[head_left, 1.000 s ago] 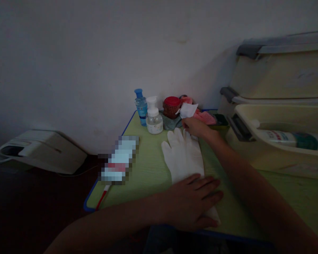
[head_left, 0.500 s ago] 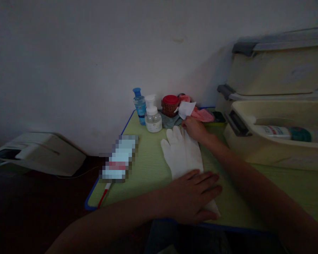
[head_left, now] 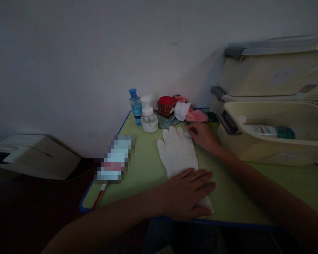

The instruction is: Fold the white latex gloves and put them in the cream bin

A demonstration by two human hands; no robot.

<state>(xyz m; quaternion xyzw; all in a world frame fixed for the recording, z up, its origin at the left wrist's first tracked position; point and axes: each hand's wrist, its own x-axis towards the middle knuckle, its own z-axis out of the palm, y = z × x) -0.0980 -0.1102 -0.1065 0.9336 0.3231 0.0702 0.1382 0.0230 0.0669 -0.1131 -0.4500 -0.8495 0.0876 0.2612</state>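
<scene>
A white glove [head_left: 178,153] lies on the green tabletop with its fingers pointing away from me. My left hand [head_left: 187,195] rests flat across the cuff, fingers spread, covering part of it. At the glove's far right finger is my right hand [head_left: 202,137], its thumb and fingertips curled together in a pinch at that finger's tip. The exact contact there is small and dim.
Behind the glove stand a blue bottle [head_left: 136,109], a clear pump bottle [head_left: 149,121] and a red-lidded woven container [head_left: 165,107] beside pink cloth [head_left: 197,115]. A blurred phone [head_left: 115,158] lies left. A cream bin [head_left: 267,151] holding a bottle [head_left: 270,131] stands right.
My right hand has shifted from the middle of the glove's fingertips to its far right finger, and the glove's fingers now lie more spread. My left hand stays on the cuff. The view has shifted slightly.
</scene>
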